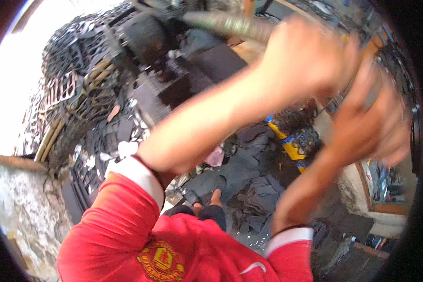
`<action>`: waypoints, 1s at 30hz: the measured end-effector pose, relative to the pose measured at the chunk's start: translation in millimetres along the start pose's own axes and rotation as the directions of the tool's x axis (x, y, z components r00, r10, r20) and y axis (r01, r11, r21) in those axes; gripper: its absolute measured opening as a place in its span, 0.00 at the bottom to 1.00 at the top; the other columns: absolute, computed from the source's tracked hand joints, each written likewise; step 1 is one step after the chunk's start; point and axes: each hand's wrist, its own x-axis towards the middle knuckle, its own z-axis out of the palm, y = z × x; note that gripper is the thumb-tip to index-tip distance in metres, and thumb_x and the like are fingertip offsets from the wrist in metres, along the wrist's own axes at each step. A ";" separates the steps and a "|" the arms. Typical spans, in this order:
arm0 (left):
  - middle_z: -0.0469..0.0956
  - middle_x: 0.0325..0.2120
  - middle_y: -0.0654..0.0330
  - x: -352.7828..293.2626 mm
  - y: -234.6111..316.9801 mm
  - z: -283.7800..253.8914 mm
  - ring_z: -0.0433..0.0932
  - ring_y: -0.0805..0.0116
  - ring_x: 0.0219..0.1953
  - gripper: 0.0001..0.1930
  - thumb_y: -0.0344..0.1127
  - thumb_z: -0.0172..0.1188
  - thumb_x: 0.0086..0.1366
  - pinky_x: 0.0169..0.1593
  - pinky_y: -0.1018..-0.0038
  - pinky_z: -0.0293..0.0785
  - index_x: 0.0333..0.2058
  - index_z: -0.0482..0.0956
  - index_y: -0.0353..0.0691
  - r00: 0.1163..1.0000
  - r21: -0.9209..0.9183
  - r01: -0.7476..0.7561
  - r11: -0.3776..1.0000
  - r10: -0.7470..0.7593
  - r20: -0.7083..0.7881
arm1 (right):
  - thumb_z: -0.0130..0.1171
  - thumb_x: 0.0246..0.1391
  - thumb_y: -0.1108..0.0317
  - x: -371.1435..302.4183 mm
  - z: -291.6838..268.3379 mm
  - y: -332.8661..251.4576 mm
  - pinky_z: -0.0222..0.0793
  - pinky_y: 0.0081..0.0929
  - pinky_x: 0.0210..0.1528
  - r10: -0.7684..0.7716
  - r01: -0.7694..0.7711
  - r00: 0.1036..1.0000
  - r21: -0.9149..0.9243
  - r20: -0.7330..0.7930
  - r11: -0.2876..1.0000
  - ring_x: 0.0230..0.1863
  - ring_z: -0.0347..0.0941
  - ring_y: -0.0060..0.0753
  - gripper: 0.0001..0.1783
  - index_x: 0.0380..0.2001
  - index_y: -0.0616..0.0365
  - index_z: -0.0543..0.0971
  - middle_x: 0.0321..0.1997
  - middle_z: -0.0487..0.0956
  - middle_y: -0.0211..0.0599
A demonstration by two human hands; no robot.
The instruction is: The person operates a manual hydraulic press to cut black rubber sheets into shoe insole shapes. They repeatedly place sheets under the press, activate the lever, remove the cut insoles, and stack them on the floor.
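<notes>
My left hand (310, 58) is raised at the upper right, its forearm crossing the view from the lower left. Motion smears its curled-looking fingers. A long greenish-brown bar (228, 23) runs up to this hand from the left; whether I grip it or it lies behind, I cannot tell. My right hand (371, 115) is lifted close beside the left one, lower and farther right, also badly blurred. A dark band crosses one of its fingers. Anything between the two hands is too smeared to make out.
Ahead stands a dark machine (143, 37) with a dark flat block (216, 62) beside it. Perforated black sheets (82, 44) are heaped at the left. Dark cut scraps (258, 197) cover the floor near my feet. A yellow-and-blue crate (291, 149) sits below my hands.
</notes>
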 end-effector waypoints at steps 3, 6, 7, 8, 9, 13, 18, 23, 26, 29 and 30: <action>0.77 0.32 0.60 -151.4 51.0 17.8 0.76 0.61 0.40 0.12 0.48 0.58 0.62 0.45 0.61 0.69 0.31 0.80 0.47 0.905 -0.179 0.029 0.983 0.051 0.423 | 0.46 0.71 0.44 -266.4 -7.1 -1.6 0.66 0.57 0.57 0.218 -0.299 0.900 0.172 0.378 0.938 0.53 0.75 0.58 0.27 0.52 0.55 0.80 0.51 0.81 0.46; 0.79 0.42 0.62 -255.6 24.4 48.9 0.74 0.57 0.53 0.16 0.47 0.57 0.65 0.61 0.58 0.65 0.46 0.81 0.45 0.427 -0.087 -0.110 0.990 0.127 0.895 | 0.57 0.62 0.36 -407.2 -1.1 -60.2 0.59 0.62 0.66 0.049 -0.460 0.659 0.350 0.750 0.816 0.61 0.71 0.55 0.38 0.62 0.57 0.74 0.57 0.78 0.46; 0.79 0.46 0.61 -264.7 17.2 47.4 0.74 0.55 0.56 0.19 0.47 0.57 0.66 0.64 0.57 0.63 0.51 0.80 0.45 0.534 -0.045 -0.100 0.994 0.092 0.840 | 0.60 0.58 0.35 -407.4 -1.7 -60.6 0.55 0.63 0.69 0.038 -0.413 0.590 0.261 0.806 0.873 0.62 0.71 0.53 0.42 0.64 0.56 0.73 0.57 0.79 0.45; 0.77 0.51 0.60 -237.7 26.8 38.3 0.73 0.54 0.58 0.21 0.46 0.58 0.67 0.67 0.55 0.59 0.54 0.77 0.43 0.676 -0.200 0.035 0.979 0.124 0.726 | 0.63 0.56 0.35 -389.1 5.8 -33.6 0.54 0.60 0.70 0.041 -0.424 0.577 0.256 0.816 0.869 0.61 0.72 0.50 0.44 0.65 0.54 0.72 0.57 0.79 0.43; 0.76 0.55 0.58 -220.5 48.7 2.9 0.72 0.52 0.60 0.23 0.45 0.60 0.67 0.71 0.53 0.55 0.58 0.75 0.41 0.788 -0.386 0.157 0.909 0.120 0.604 | 0.65 0.53 0.34 -353.4 -6.9 -3.8 0.54 0.58 0.71 0.049 -0.435 0.554 0.238 0.831 0.868 0.60 0.73 0.47 0.46 0.66 0.53 0.71 0.56 0.79 0.41; 0.64 0.67 0.42 -370.2 101.5 -134.2 0.60 0.40 0.70 0.47 0.43 0.73 0.60 0.74 0.43 0.42 0.71 0.56 0.35 0.392 0.045 0.751 0.659 -0.498 0.773 | 0.67 0.43 0.27 -171.7 -58.4 60.3 0.67 0.45 0.55 -0.072 -0.134 0.784 0.282 0.616 0.950 0.45 0.78 0.42 0.46 0.52 0.56 0.80 0.43 0.83 0.37; 0.80 0.50 0.39 -484.2 4.4 -163.0 0.65 0.37 0.68 0.25 0.50 0.49 0.76 0.73 0.31 0.36 0.43 0.83 0.29 -0.064 0.765 0.351 0.540 -0.802 0.594 | 0.66 0.42 0.28 10.9 -68.8 42.6 0.66 0.43 0.52 -0.267 0.211 0.893 0.188 0.362 0.959 0.38 0.74 0.38 0.37 0.33 0.54 0.81 0.31 0.78 0.36; 0.80 0.40 0.40 -482.8 21.9 -179.5 0.74 0.37 0.50 0.20 0.43 0.48 0.75 0.71 0.41 0.53 0.38 0.80 0.31 0.425 0.390 0.647 0.656 -0.734 0.530 | 0.64 0.47 0.36 104.1 -32.4 -8.4 0.67 0.44 0.54 -0.491 0.459 0.865 0.235 0.102 0.857 0.39 0.75 0.41 0.30 0.34 0.54 0.81 0.31 0.79 0.37; 0.81 0.45 0.40 -476.2 38.1 -233.0 0.75 0.38 0.52 0.27 0.55 0.46 0.78 0.63 0.48 0.64 0.45 0.83 0.35 -0.079 0.702 0.596 0.390 -0.841 0.535 | 0.63 0.50 0.41 97.2 -18.5 -13.3 0.67 0.45 0.55 -0.518 0.462 0.844 0.307 0.136 0.832 0.39 0.75 0.42 0.26 0.35 0.55 0.82 0.31 0.79 0.37; 0.80 0.50 0.43 -535.1 6.5 -218.4 0.79 0.49 0.50 0.34 0.59 0.68 0.62 0.55 0.55 0.74 0.49 0.80 0.28 -0.388 0.323 0.897 -0.301 -0.886 0.252 | 0.62 0.53 0.45 83.3 -24.0 5.9 0.67 0.46 0.56 -0.489 0.414 0.863 0.375 0.130 0.829 0.40 0.75 0.43 0.22 0.35 0.55 0.82 0.32 0.79 0.38; 0.79 0.51 0.43 -538.3 -5.6 -221.0 0.79 0.51 0.49 0.37 0.55 0.74 0.58 0.55 0.58 0.75 0.51 0.77 0.24 -0.495 0.132 0.869 -0.477 -0.833 0.247 | 0.62 0.54 0.47 79.6 -22.7 1.7 0.67 0.47 0.57 -0.481 0.399 0.869 0.409 0.117 0.820 0.40 0.76 0.44 0.21 0.36 0.55 0.82 0.32 0.79 0.38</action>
